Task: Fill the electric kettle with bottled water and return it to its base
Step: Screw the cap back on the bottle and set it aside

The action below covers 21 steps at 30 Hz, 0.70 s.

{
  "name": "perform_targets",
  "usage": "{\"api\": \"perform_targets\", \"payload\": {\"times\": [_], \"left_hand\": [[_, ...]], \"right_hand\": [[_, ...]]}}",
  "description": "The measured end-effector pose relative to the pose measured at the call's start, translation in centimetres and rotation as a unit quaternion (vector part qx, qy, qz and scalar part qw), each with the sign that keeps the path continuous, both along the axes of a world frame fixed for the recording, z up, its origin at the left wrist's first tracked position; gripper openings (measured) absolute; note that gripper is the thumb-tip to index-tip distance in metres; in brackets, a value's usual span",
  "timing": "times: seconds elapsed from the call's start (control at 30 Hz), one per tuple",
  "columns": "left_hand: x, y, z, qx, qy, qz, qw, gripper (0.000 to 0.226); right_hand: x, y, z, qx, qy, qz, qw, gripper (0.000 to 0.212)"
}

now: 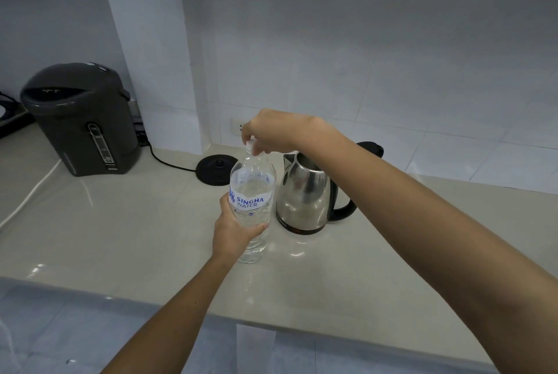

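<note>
The left hand (234,230) steadies the bottle (252,192) so the right hand (273,132) can twist its cap (250,144); the kettle (305,195) waits open.

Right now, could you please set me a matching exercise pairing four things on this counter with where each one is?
Things:
1. water bottle
2. kettle
3. kettle base
4. cap

Places:
A. pinched by the right hand
B. gripped by the left hand
C. bare on the counter, behind the bottle
D. lid open, right of the bottle

Pairs: 1-B, 2-D, 3-C, 4-A
</note>
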State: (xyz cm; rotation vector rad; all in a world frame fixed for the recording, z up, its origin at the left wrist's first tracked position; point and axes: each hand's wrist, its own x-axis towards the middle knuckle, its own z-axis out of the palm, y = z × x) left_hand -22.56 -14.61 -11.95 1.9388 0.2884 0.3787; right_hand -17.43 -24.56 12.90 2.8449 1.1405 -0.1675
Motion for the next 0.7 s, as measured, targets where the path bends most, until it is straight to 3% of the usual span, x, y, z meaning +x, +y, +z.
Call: {"api": "perform_targets", "payload": {"times": [0.23,0.43,0.53,0.7], "left_hand": [[-0.1,0.2,0.1,-0.001,0.000,-0.004,1.000,0.095],[-0.1,0.2,0.0,-0.005,0.003,-0.007,1.000,0.093],[0.1,0.3,0.0,-0.008,0.009,-0.010,1.000,0.093],[0.2,0.3,-0.1,-0.010,0.014,-0.004,1.000,0.092]], "right_hand": [[0.5,-0.4,0.7,-0.027,0.005,0.034,0.999,0.015],[0.6,-0.8,1.2,-0.019,-0.002,0.098,0.995,0.036],[0.8,-0.3,1.0,-0.026,0.002,0.062,0.998,0.023],[0.2,0.9,-0.6,-0.078,-0.049,-0.023,0.996,0.044]]}}
